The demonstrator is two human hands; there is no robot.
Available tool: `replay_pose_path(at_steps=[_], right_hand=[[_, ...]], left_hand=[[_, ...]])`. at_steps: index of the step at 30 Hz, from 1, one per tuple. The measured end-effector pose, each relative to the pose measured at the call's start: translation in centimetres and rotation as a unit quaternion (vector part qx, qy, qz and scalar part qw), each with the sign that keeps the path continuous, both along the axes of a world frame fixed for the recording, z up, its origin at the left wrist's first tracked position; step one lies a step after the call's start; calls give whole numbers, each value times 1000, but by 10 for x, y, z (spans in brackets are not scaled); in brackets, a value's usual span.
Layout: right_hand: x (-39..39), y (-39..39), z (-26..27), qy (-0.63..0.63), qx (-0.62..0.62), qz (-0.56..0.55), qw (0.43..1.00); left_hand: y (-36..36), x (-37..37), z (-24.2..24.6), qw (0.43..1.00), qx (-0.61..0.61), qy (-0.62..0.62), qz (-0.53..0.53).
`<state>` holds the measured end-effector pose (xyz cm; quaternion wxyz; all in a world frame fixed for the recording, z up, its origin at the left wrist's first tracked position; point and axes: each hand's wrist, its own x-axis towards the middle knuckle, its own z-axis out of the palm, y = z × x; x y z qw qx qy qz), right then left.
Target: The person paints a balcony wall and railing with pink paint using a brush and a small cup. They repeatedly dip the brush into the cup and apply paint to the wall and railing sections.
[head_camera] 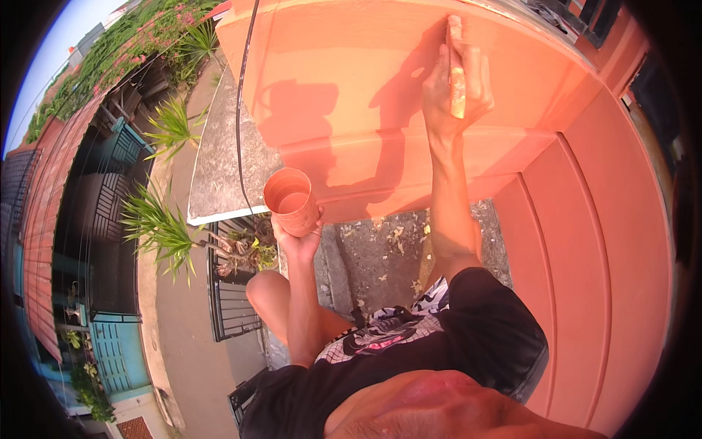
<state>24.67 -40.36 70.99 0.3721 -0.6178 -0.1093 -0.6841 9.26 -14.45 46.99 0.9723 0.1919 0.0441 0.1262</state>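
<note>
My right hand (466, 88) grips the handle of a paintbrush (457, 82), its bristle end up against the orange-painted wall (351, 44). Orange paint smears the brush's handle. Lower and to the left, my left hand (299, 236) holds a paint-coated cup (300, 217) from below. Inside the cup, orange paint (293, 203) is visible. The wall carries raised horizontal bands, and shadows of my head, arm and hand fall across it. The bristles themselves are hard to make out against the wall.
A black cable (239, 110) hangs down left of the wall, over a concrete ledge (225, 148). Paint flecks litter the rough concrete surface (378, 258) below me. On the right stands a second orange wall (609, 208). A street (186, 318) with spiky plants (159, 225) lies far below left.
</note>
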Motion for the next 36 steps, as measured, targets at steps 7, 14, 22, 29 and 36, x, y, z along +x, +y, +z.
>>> replay_pose_path(at_steps=[7,14,22,29,36], right_hand=[[-22,75,32,-91,-90,372,919],[17,-87,5,13,237,296,925],[-5,38,7,-40,-55,34,997],[-41,172,24,-57,-58,415,906],[-3,94,19,-1,141,468,872]], left_hand=[[-2,7,7,1000,-15,-16,-20],[-2,-2,6,1000,-21,12,1],[9,-15,3,999,-4,6,44],[13,-19,2,999,2,-20,46],[9,-25,2,998,6,-8,59]])
